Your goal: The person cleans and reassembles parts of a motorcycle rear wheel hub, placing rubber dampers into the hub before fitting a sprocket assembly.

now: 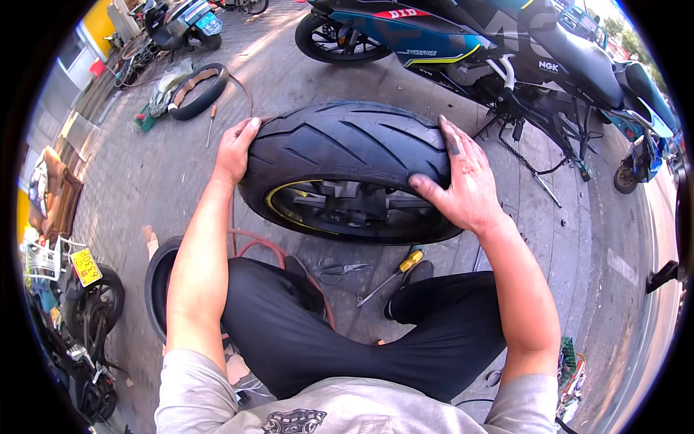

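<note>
A wide black motorcycle tyre [340, 141] with angled tread grooves, fitted on a dark wheel with a yellow rim stripe, stands between my legs, tilted so the spokes show below the tread. My left hand [240, 150] grips its left side, thumb at the tread and fingers mostly hidden behind. My right hand [463, 177] holds its right side, fingers over the tread and thumb against the sidewall. Below the wheel lie scissors [332, 269], a yellow-handled screwdriver [396, 271] and a red hose [264, 239].
A black-and-teal motorcycle [463, 50] with a dangling chain stands ahead right. A loose tyre [195, 105] and screwdriver [211, 126] lie ahead left. Another tyre [155, 289] lies by my left arm. Scooters [177, 29] are parked behind; another motorbike [97, 304] is at left.
</note>
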`<action>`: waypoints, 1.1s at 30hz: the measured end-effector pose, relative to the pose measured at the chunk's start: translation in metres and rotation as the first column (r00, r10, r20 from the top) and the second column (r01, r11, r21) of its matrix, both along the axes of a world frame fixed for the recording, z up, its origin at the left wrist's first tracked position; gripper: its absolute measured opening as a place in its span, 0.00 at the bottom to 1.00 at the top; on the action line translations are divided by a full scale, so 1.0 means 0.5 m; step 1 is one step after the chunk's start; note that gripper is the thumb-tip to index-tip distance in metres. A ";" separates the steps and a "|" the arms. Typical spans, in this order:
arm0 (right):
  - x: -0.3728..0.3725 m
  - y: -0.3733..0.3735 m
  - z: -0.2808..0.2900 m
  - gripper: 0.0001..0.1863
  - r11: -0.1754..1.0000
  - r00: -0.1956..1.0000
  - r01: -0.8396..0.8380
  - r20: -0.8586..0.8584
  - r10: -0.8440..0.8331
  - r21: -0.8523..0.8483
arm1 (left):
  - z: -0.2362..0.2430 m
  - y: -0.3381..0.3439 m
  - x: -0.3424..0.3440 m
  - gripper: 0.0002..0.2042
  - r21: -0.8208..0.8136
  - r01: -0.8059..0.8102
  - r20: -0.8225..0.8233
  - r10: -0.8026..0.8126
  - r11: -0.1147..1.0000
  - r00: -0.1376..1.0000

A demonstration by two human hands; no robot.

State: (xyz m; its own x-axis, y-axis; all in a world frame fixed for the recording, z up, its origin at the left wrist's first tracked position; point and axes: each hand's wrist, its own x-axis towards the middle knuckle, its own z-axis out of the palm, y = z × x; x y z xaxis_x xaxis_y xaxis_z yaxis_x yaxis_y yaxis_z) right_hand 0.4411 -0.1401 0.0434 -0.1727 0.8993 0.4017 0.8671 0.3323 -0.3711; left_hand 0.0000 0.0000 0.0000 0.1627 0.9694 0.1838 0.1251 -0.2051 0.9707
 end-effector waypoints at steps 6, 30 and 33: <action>0.021 -0.039 0.009 0.70 0.981 0.984 -0.053 -0.175 0.020 -0.185 | -0.063 0.077 -0.042 0.20 -0.015 -0.231 0.022 0.231 0.973 0.973; -0.010 -0.103 0.002 0.67 0.998 0.986 0.028 -0.162 -0.038 -0.064 | 0.269 0.014 0.182 0.37 0.636 -0.075 -0.284 0.323 0.768 0.903; -0.024 -0.086 0.010 0.67 1.000 0.984 -0.015 -0.176 0.011 -0.019 | 0.107 0.118 0.133 0.40 0.174 -0.084 -0.373 0.144 0.981 0.917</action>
